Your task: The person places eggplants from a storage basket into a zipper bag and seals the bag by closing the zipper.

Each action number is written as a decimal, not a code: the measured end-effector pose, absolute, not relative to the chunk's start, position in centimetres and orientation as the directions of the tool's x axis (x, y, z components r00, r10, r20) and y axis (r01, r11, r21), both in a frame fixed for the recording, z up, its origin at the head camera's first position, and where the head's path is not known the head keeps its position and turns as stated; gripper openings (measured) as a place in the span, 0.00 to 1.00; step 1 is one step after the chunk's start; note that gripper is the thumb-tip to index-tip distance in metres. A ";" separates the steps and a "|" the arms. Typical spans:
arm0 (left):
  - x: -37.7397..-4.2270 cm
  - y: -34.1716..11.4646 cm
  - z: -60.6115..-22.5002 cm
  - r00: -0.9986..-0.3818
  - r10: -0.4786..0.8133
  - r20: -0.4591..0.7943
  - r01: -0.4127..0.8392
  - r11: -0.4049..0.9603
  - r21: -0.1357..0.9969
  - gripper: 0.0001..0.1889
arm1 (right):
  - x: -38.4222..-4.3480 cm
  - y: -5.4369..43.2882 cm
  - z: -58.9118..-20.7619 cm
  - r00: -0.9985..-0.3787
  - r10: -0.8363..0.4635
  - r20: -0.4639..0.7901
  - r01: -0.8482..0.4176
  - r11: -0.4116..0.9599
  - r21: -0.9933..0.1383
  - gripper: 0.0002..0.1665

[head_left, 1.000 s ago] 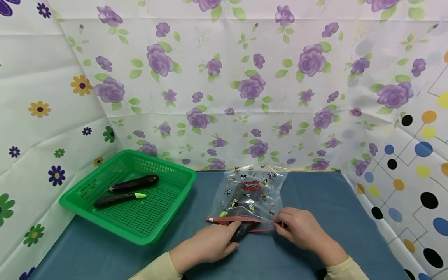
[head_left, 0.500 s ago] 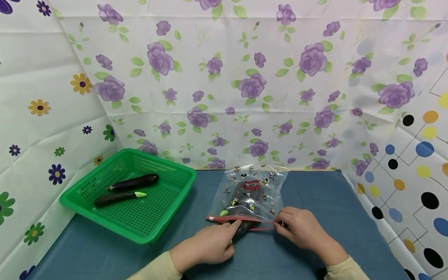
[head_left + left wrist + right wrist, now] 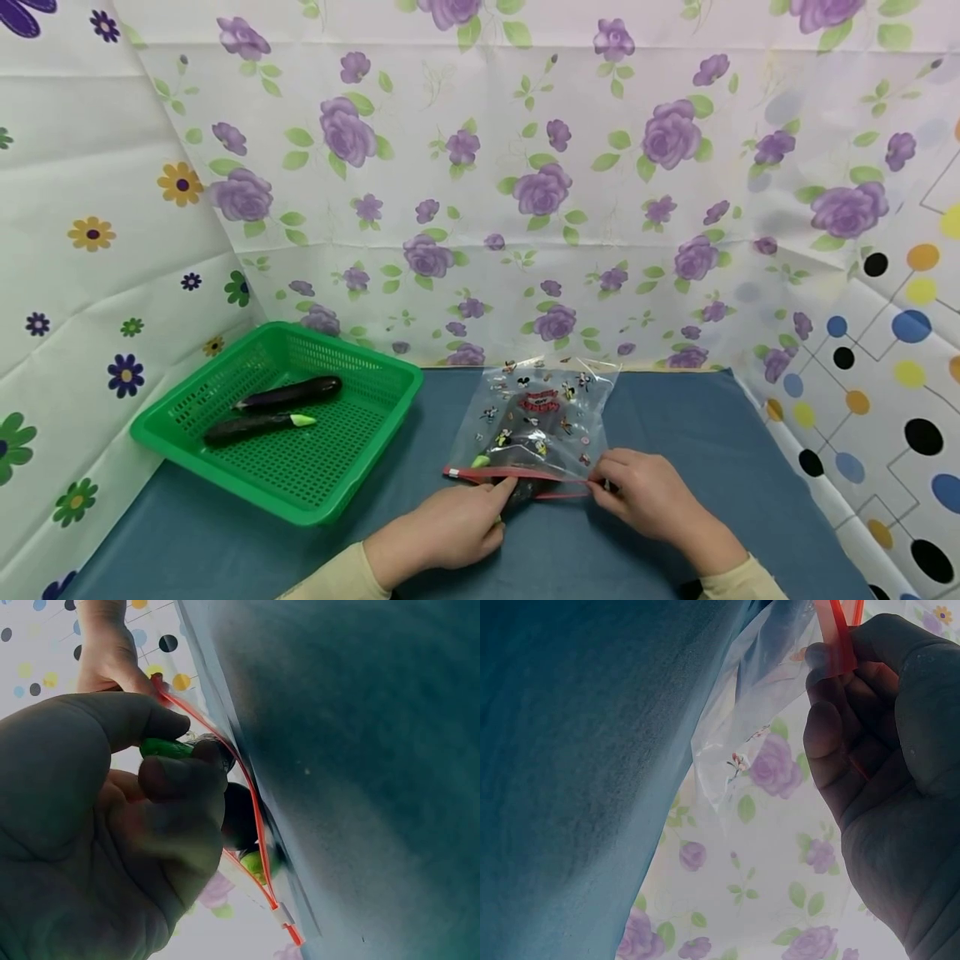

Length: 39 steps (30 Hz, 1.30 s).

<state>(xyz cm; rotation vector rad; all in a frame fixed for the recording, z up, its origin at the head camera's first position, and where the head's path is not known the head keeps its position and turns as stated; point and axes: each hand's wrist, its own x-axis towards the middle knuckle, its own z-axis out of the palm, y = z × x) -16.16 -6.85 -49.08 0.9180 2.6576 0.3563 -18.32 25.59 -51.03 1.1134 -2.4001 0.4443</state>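
A clear zip bag [image 3: 551,425] printed with cartoon figures lies flat, its red-edged mouth facing me. Dark eggplants show through the plastic, and a green stem end [image 3: 480,461] sits near the slider. One eggplant [image 3: 520,493] passes through the open mouth; my left hand [image 3: 453,525] pinches its green stem [image 3: 165,748] between thumb and fingers in the left wrist view. With thumb and fingertips, my right hand [image 3: 647,493] holds the right end of the bag's red zip strip [image 3: 835,637]. Most of the inserted eggplant is hidden by the printed plastic.
On the left of the blue cloth [image 3: 675,425] stands a green plastic basket [image 3: 352,467]. Inside it lie two eggplants, one dark purple [image 3: 292,393] and one with a pale green stem [image 3: 255,428]. Patterned sheets [image 3: 450,167] enclose the back and sides.
My left hand has shifted its fingers back along the eggplant to its stem end, and the eggplant reaches further into the bag. The right hand keeps its hold on the bag.
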 end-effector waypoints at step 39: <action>-15.6 -7.3 -49.0 -0.743 0.666 -0.068 0.626 0.727 0.281 0.36 | -18.4 25.7 -51.3 -0.565 -0.625 0.539 -0.778 0.621 -0.096 0.14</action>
